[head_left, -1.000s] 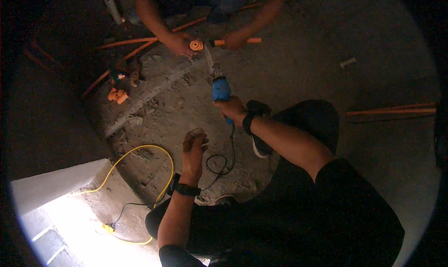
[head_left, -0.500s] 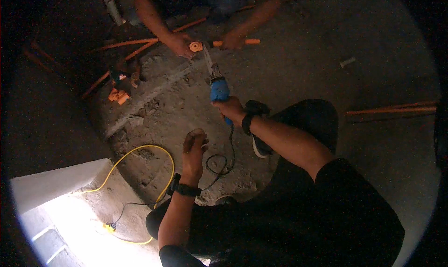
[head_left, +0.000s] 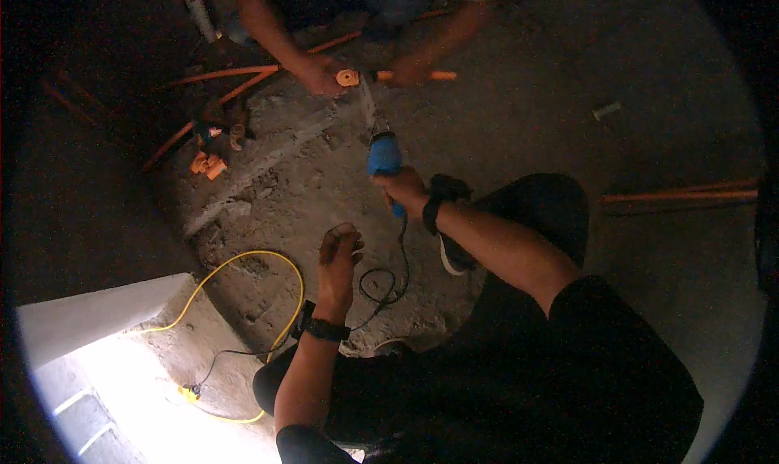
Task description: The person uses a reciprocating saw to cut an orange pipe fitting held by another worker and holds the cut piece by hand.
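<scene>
My right hand (head_left: 403, 190) is wrapped around the handle of a blue pipe-welding iron (head_left: 385, 155). Its flat metal heating plate (head_left: 367, 99) points away from me, toward a person crouching opposite. Beside the plate's left face, that person's one hand (head_left: 321, 74) holds an orange pipe fitting (head_left: 347, 78). Their other hand (head_left: 411, 71) grips a short orange pipe (head_left: 438, 75) on the right side. Whether pipe and fitting touch the plate is hard to tell. My left hand (head_left: 338, 257) is raised nearer me, fingers curled; what they hold, if anything, is unclear.
A black cord (head_left: 403, 261) runs from the iron and coils on the rough floor. A yellow cable (head_left: 297, 273) loops at left. Long orange pipes (head_left: 243, 87) and loose orange fittings (head_left: 209, 165) lie at upper left; more pipes (head_left: 682, 195) lie at right.
The fitting, the pipe and the other person's hands have shifted slightly right. The iron's head has moved a little to the right too. My left hand has stayed put.
</scene>
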A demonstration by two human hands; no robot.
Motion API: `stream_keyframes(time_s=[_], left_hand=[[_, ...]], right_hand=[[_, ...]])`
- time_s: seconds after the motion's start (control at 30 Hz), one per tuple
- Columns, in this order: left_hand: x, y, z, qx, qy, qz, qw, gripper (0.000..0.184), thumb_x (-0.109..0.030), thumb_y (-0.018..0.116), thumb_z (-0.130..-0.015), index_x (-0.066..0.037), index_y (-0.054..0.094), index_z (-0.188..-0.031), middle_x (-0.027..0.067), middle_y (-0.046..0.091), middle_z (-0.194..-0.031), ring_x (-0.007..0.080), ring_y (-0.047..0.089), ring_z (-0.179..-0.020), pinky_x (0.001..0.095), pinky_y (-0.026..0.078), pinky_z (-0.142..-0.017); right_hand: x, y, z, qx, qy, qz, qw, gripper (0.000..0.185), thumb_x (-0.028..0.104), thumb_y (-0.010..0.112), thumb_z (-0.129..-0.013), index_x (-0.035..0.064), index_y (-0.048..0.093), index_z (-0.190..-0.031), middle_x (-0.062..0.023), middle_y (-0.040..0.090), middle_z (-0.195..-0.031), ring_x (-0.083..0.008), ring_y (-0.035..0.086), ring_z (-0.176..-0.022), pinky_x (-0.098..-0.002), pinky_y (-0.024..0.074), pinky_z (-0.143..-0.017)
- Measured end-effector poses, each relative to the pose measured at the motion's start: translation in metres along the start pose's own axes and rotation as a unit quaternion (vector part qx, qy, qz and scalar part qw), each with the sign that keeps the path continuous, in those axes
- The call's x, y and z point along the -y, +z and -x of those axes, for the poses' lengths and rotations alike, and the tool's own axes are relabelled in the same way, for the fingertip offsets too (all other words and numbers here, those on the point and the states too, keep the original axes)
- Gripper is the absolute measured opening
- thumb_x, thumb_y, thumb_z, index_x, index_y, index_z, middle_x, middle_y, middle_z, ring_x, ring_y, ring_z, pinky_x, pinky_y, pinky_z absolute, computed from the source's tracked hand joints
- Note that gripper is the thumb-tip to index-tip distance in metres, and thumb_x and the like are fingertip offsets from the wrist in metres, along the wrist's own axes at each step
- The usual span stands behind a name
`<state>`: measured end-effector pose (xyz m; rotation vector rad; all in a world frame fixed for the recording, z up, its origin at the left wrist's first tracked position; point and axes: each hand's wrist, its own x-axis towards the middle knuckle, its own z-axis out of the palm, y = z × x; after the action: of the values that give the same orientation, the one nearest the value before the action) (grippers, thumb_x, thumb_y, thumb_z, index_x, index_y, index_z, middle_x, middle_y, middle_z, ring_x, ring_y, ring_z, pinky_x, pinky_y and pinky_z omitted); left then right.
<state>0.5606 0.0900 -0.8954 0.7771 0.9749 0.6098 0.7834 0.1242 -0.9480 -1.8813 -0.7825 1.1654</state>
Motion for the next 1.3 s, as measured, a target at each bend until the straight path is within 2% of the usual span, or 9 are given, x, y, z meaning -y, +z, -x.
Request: stream_keyframes(time_s=[0.1,0.33,0.53,0.63,0.8,1.03,1.1,1.17,1.3], left_hand=[[-0.001,0.001,-0.001,0.000,-0.001,-0.026,1.000,0.033,-0.033,0.058,-0.089,-0.012,0.054,-0.114,0.0051,0.058,-0.108,0.0185,0.055,-0.099,0.0342,0.042,-0.087],[-0.001,0.002,-0.002,0.001,0.001,-0.023,1.000,0.032,-0.034,0.058,-0.089,-0.012,0.055,-0.112,0.0047,0.058,-0.106,0.0178,0.055,-0.098,0.0341,0.043,-0.086],[-0.002,0.000,-0.001,-0.001,0.008,-0.028,1.000,0.031,-0.034,0.058,-0.089,-0.012,0.055,-0.111,0.0032,0.058,-0.105,0.0168,0.054,-0.095,0.0330,0.043,-0.084],[-0.001,0.000,0.000,0.000,0.006,-0.026,1.000,0.031,-0.033,0.058,-0.089,-0.012,0.055,-0.111,0.0030,0.058,-0.105,0.0168,0.054,-0.096,0.0332,0.043,-0.084],[-0.002,0.001,0.000,-0.010,0.000,0.004,1.000,0.030,-0.033,0.059,-0.089,-0.012,0.056,-0.109,0.0025,0.059,-0.103,0.0162,0.055,-0.095,0.0332,0.043,-0.084],[-0.004,0.000,-0.001,0.002,0.007,-0.010,1.000,0.031,-0.034,0.059,-0.089,-0.012,0.056,-0.110,0.0021,0.058,-0.101,0.0160,0.055,-0.094,0.0331,0.043,-0.084],[-0.007,0.002,0.000,0.001,-0.002,-0.021,1.000,0.030,-0.034,0.058,-0.089,-0.012,0.056,-0.109,0.0021,0.058,-0.101,0.0158,0.055,-0.093,0.0328,0.043,-0.084],[-0.007,0.004,0.000,-0.020,-0.001,0.001,1.000,0.023,-0.022,0.058,-0.087,-0.011,0.057,-0.106,0.0025,0.059,-0.097,0.0147,0.055,-0.088,0.0285,0.044,-0.076],[0.000,0.001,-0.002,-0.021,0.004,-0.014,1.000,0.022,-0.022,0.058,-0.087,-0.011,0.057,-0.106,0.0025,0.059,-0.097,0.0144,0.055,-0.088,0.0283,0.044,-0.075]], right_hand=[[-0.001,-0.001,-0.003,-0.028,0.058,-0.028,0.998,0.032,0.024,0.069,-0.079,0.0064,0.052,-0.059,-0.0044,0.051,-0.052,-0.0156,0.051,-0.043,-0.0323,0.0389,-0.041],[-0.018,0.002,-0.013,-0.030,0.016,0.035,0.999,0.032,0.024,0.070,-0.079,0.0061,0.052,-0.060,-0.0048,0.053,-0.053,-0.0149,0.051,-0.043,-0.0320,0.0392,-0.041],[-0.002,0.004,0.001,-0.042,0.071,-0.023,0.996,0.033,0.025,0.070,-0.079,0.0061,0.052,-0.058,-0.0051,0.053,-0.052,-0.0150,0.052,-0.042,-0.0318,0.0397,-0.040],[0.003,0.001,0.009,0.012,-0.021,-0.076,0.997,0.033,0.025,0.070,-0.078,0.0063,0.052,-0.058,-0.0050,0.053,-0.051,-0.0152,0.052,-0.041,-0.0318,0.0391,-0.040],[0.004,0.001,0.005,-0.033,0.070,-0.067,0.995,0.029,0.027,0.072,-0.076,0.0065,0.054,-0.066,-0.0031,0.053,-0.055,-0.0128,0.051,-0.045,-0.0306,0.0381,-0.042],[0.002,-0.005,0.008,-0.055,0.058,-0.055,0.995,0.029,0.028,0.072,-0.075,0.0073,0.054,-0.067,-0.0024,0.053,-0.057,-0.0123,0.051,-0.047,-0.0313,0.0386,-0.044],[0.005,-0.008,0.006,-0.053,0.063,0.037,0.996,0.032,0.030,0.071,-0.074,0.0069,0.053,-0.064,-0.0034,0.055,-0.058,-0.0132,0.052,-0.047,-0.0314,0.0391,-0.044],[0.002,-0.009,0.008,-0.083,0.081,0.031,0.993,0.033,0.031,0.071,-0.074,0.0067,0.052,-0.063,-0.0037,0.055,-0.057,-0.0139,0.052,-0.047,-0.0317,0.0393,-0.044],[-0.010,-0.012,0.001,-0.103,0.077,0.008,0.992,0.033,0.032,0.071,-0.072,0.0073,0.051,-0.061,-0.0037,0.054,-0.057,-0.0151,0.052,-0.047,-0.0343,0.0398,-0.044]])
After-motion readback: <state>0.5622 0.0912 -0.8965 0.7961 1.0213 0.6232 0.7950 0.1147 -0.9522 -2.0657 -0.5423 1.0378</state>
